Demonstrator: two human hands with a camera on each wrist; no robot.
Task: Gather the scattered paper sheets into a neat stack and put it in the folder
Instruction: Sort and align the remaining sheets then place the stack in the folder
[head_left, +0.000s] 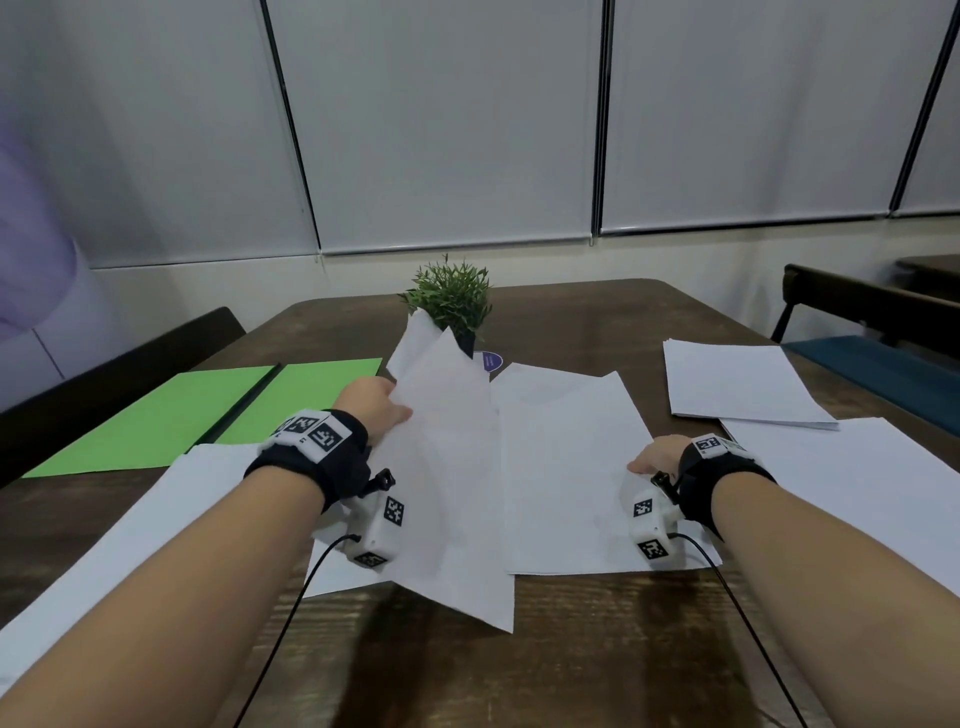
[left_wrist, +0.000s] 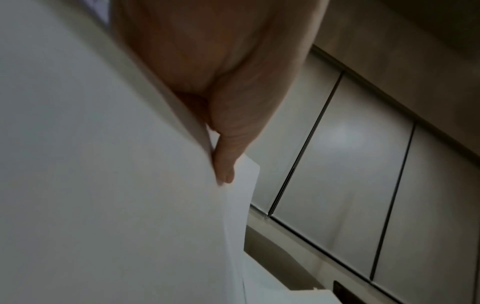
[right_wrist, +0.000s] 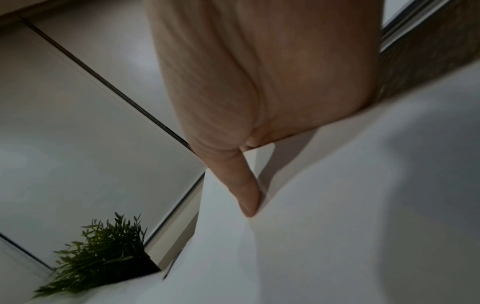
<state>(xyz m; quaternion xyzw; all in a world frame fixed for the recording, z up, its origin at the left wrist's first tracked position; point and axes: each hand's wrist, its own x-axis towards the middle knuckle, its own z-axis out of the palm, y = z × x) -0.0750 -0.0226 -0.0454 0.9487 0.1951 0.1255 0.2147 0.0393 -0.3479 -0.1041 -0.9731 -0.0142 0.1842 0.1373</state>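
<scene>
White paper lay scattered over the dark wooden table (head_left: 582, 312). The person's left hand (head_left: 371, 408) pinched the edge of a lifted bundle of sheets (head_left: 447, 457), thumb pressed on the near face; the left wrist view confirmed the pinch, with the left hand (left_wrist: 221, 102) clamped on the paper's edge and the other fingers hidden behind it. How many sheets made up that bundle was hard to tell, though two top corners fanned apart and screened part of the small potted plant (head_left: 452, 293) behind them. The right hand (head_left: 657, 460) gripped the right edge of a sheet lying flat (head_left: 566, 467); in the right wrist view the right hand (right_wrist: 259, 102) had its thumb on top of the paper and the fingers out of sight beneath the raised edge. A green folder (head_left: 202, 413) lay open on the table's left side, nothing in it. Another pile of sheets (head_left: 737, 384) sat at the far right, one sheet (head_left: 872, 488) ran off the right edge of the view, and one more (head_left: 130, 525) was partly covered by the left forearm.
</scene>
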